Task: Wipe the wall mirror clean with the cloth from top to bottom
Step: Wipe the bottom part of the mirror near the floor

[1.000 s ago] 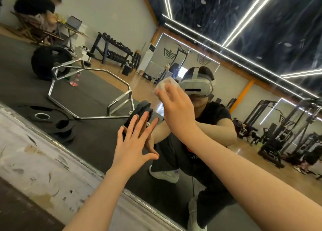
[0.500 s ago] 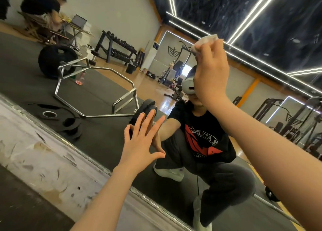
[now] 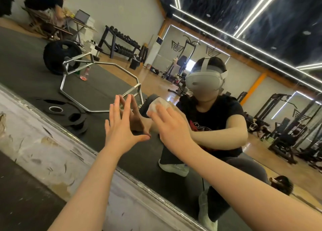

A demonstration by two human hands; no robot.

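Hands: your right hand (image 3: 171, 126) presses the cloth (image 3: 159, 106) against the glass, fingers spread over it and only lightly curved; your left hand (image 3: 122, 124) is flat on the mirror just beside it, fingers straight and fanned, holding nothing.

Cloth: a small pale wad, mostly under your right fingers, with a bit showing past the fingertips. It touches the wall mirror (image 3: 244, 30) between your left hand and the reflected torso.

Direction of travel: from the cloth, the mirror's bottom edge (image 3: 132, 176) lies toward you and down-left in the tilted head view; the top runs off up and to the right. A stroke from top to bottom therefore draws the cloth back along your own right forearm, toward that edge.

Nearer hand: the right one carries the work; the left only braces and sits to the left of the stroke's path, so it need not shift unless you widen the pass.

Ground left: the cloth looks to be in the lower part of the glass, with a short run of mirror below it, though the wide lens bends the edge and I cannot judge this firmly.

Beyond: a scuffed white wall strip (image 3: 43, 149) borders the mirror below; in the reflection, a hex bar (image 3: 97, 86) lies on the dark gym floor.
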